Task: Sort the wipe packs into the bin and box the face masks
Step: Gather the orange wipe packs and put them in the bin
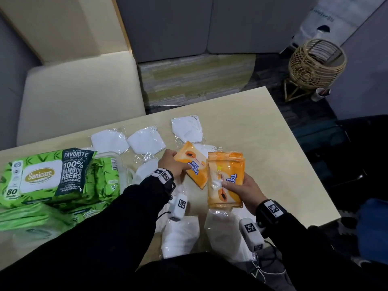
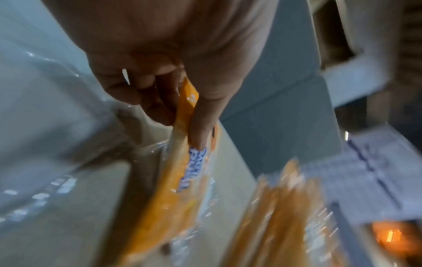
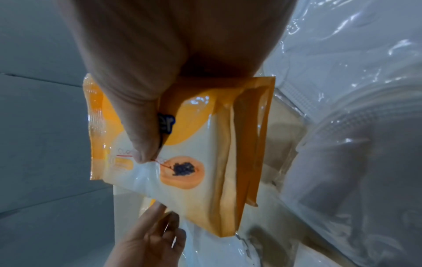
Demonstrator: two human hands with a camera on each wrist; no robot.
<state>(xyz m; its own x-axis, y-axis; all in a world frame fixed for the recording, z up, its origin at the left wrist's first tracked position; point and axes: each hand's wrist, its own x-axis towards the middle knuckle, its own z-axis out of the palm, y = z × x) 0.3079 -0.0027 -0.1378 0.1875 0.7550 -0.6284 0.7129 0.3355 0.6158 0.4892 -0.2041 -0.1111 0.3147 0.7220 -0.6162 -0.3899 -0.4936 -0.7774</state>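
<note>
It looks like an office lounge or waiting area: a pale wooden table faces a cream upholstered bench seat (grey wall panels behind), with a woven rattan basket stand on dark carpet.

Dim, soft light; left-wrist view motion-blurred.

Face masks right of wipe packs, seemingly
</note>
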